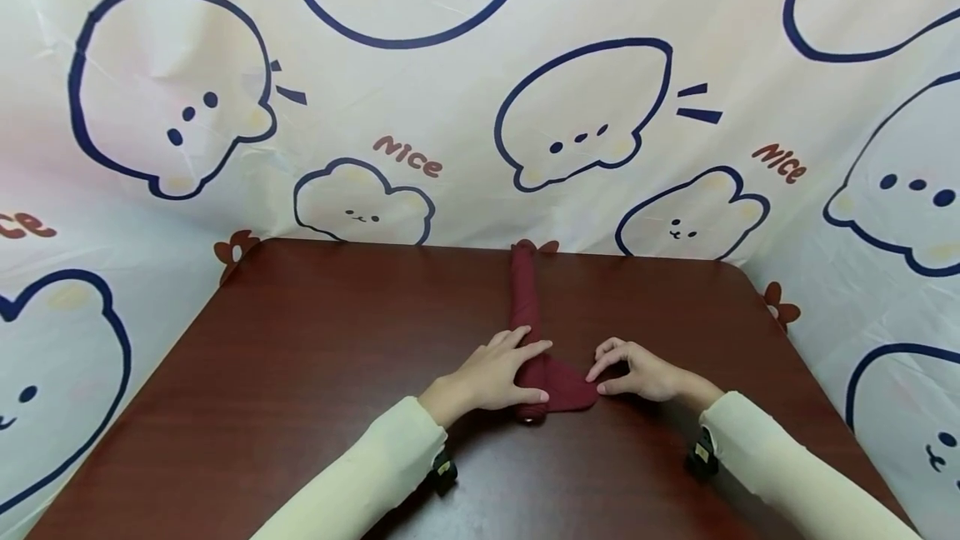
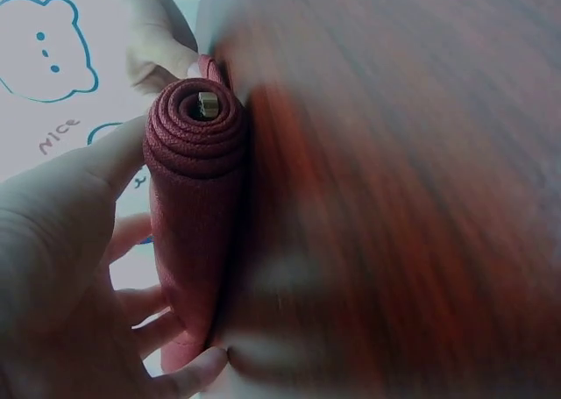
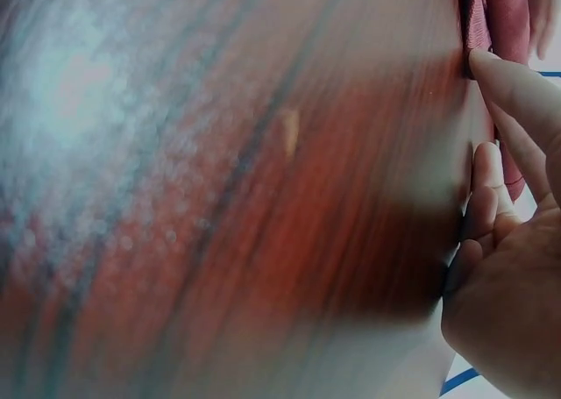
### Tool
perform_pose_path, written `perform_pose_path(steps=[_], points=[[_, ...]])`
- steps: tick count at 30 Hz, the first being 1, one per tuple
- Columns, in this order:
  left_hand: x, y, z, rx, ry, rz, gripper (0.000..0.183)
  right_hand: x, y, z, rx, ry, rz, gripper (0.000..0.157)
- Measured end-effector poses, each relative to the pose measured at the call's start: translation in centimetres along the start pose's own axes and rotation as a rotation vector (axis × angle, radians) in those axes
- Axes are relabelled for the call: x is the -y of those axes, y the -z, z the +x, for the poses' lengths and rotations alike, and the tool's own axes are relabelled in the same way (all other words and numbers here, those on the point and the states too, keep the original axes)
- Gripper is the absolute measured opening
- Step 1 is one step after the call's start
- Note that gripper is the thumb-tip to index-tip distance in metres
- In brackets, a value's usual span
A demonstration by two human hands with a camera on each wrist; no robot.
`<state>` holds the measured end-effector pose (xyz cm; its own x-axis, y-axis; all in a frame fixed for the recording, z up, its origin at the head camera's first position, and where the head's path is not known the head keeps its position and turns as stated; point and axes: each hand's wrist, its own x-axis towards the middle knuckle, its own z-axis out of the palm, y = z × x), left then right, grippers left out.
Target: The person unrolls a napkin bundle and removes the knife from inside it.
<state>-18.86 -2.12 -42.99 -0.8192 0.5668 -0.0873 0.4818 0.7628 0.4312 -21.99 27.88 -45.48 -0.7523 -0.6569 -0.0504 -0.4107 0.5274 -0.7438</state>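
A dark red cloth roll [image 1: 527,298] lies lengthwise on the table, with a pointed flap [image 1: 573,390] spread out to its right at the near end. My left hand [image 1: 487,373] rests along the roll with fingers spread, thumb over its near end. Close up in the left wrist view, the coiled end of the roll [image 2: 195,140] shows spiral layers round a small gold-coloured piece [image 2: 209,105]. My right hand [image 1: 648,373] pinches the flap's tip between thumb and forefinger. In the right wrist view, the thumb tip meets the cloth edge [image 3: 478,31].
The dark brown wooden table [image 1: 360,315] has a glossy, reflective top. A pale printed curtain [image 1: 465,107] with cartoon outlines hangs behind it and on both sides. The roll's far end reaches the table's back edge. Each wrist wears a small black device.
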Motion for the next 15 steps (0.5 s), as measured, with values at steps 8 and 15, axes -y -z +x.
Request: perform_pose_path(steps=[8,15], points=[[0.23,0.0,-0.59,0.012,0.028,0.008,0.068,0.12,-0.47,-0.15,0.01,-0.016,0.019,0.014],[0.58,0.43,-0.55,-0.016,0.032,0.033,0.068,0.25,-0.18,-0.08,-0.007,0.0,0.003,0.013]])
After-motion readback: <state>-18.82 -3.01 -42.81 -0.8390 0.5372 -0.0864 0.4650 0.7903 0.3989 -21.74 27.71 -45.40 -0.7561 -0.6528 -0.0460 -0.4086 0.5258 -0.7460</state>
